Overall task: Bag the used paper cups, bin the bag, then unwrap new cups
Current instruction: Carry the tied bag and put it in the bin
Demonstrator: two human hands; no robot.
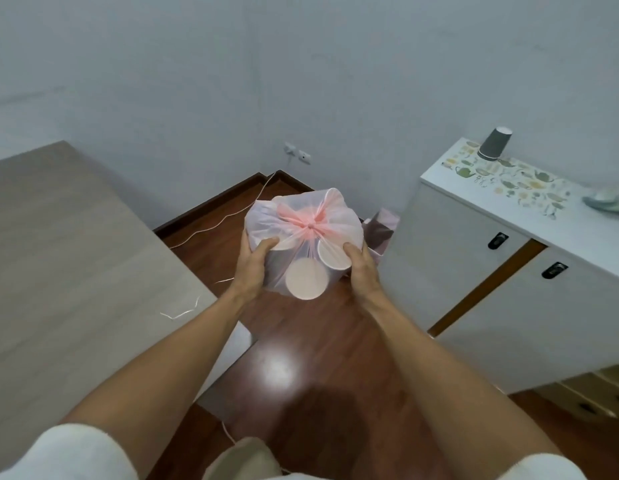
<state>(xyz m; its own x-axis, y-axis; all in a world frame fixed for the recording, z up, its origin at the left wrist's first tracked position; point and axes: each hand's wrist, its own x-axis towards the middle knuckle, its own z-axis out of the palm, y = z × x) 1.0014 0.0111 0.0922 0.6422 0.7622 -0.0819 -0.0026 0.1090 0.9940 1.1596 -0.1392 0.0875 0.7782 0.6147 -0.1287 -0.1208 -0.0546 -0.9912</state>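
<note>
A wide grey surface [69,244] fills the left side; a white cabinet [509,292] stands at right, a grey paper cup [495,143] upside down near its top's far left corner. Between them, above the wooden floor [322,382], a tied translucent bag [301,223] packed with used paper cups [306,278] is held up, the left hand [254,263] and right hand [360,265] each curled around one side. Behind the bag, a pink-lined bin [380,230] sits partly hidden against the cabinet.
</note>
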